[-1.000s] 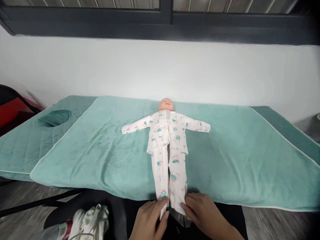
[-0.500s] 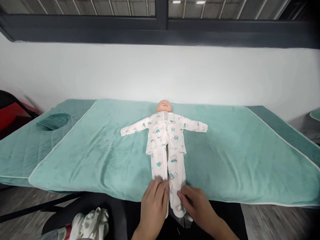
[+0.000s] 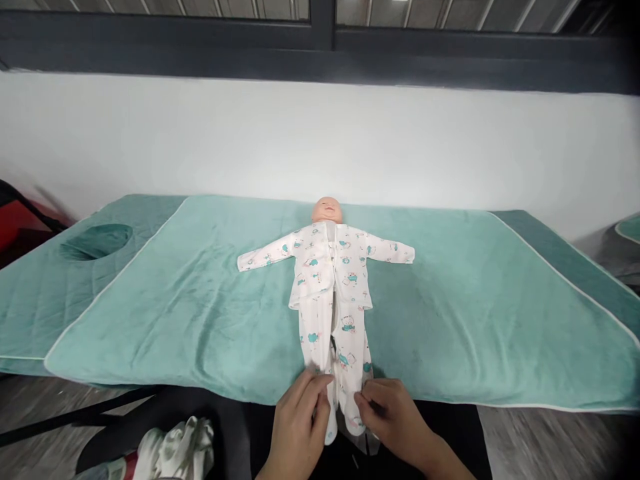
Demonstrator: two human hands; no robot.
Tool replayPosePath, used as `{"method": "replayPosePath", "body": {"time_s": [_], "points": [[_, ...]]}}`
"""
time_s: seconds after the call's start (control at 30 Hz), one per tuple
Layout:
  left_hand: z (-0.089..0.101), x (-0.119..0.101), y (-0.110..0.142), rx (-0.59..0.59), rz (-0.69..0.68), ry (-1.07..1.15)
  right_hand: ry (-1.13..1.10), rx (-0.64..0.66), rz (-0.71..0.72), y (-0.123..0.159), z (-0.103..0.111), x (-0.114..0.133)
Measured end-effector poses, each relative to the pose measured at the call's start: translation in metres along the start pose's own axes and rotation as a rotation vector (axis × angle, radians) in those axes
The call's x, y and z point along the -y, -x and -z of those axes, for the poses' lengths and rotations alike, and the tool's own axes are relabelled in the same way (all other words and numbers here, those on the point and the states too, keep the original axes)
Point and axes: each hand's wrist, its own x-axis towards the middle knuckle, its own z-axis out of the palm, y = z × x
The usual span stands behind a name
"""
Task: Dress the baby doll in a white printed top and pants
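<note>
A baby doll [image 3: 327,210] lies on its back on the green bed cover, head toward the wall. It wears a white printed jacket [image 3: 310,263] with both sleeves spread sideways, and white printed footed trousers [image 3: 350,340]. The trousers' feet hang over the bed's near edge. My left hand [image 3: 303,417] is closed on the lower part of the trouser leg on the left, fingers pinched at the cloth. My right hand [image 3: 393,417] pinches the outer side of the other leg, near its foot. The doll's own limbs are hidden under the clothes.
The bed cover [image 3: 440,287] stretches wide on both sides, with a face hole [image 3: 97,241] at the left end. A white wall [image 3: 320,140] stands behind, below a dark window frame [image 3: 200,57]. Crumpled white cloth [image 3: 180,450] lies at lower left on a dark surface.
My left hand has shifted slightly left and down, and the left trouser foot now shows beside it. The legs are a little further apart. My right hand has barely moved.
</note>
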Motion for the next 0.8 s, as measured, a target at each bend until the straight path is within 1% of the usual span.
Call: {"method": "replayPosePath", "body": {"time_s": [0.1,0.2,0.27,0.33,0.4,0.47,0.6,0.67,0.73,0.8], "points": [[0.004,0.003,-0.004,-0.005,0.014,0.028,0.013,0.077,0.028,-0.004,0.01,0.001],[0.011,0.006,-0.012,-0.003,0.064,0.069,0.027,0.132,0.029,-0.011,0.028,0.004],[0.015,0.01,-0.019,-0.016,0.098,0.07,0.034,0.101,-0.002,-0.018,0.042,0.006],[0.016,0.013,-0.028,-0.04,0.116,0.048,0.031,0.028,-0.034,-0.024,0.054,0.008],[0.013,0.015,-0.036,-0.057,0.109,0.013,0.034,-0.04,-0.047,-0.03,0.058,0.011],[0.008,0.014,-0.041,-0.05,0.086,-0.006,0.077,-0.072,-0.053,-0.034,0.053,0.013],[-0.005,0.007,-0.039,0.048,0.023,0.019,0.213,-0.035,-0.107,-0.032,0.025,0.012],[-0.006,0.007,-0.035,0.075,0.005,0.041,0.23,-0.016,-0.129,-0.028,0.016,0.01],[-0.003,0.011,-0.036,0.055,0.025,0.063,0.207,0.03,-0.099,-0.027,0.017,0.008],[0.004,0.017,-0.045,0.016,0.059,0.071,0.173,0.056,-0.04,-0.032,0.029,0.008]]}}
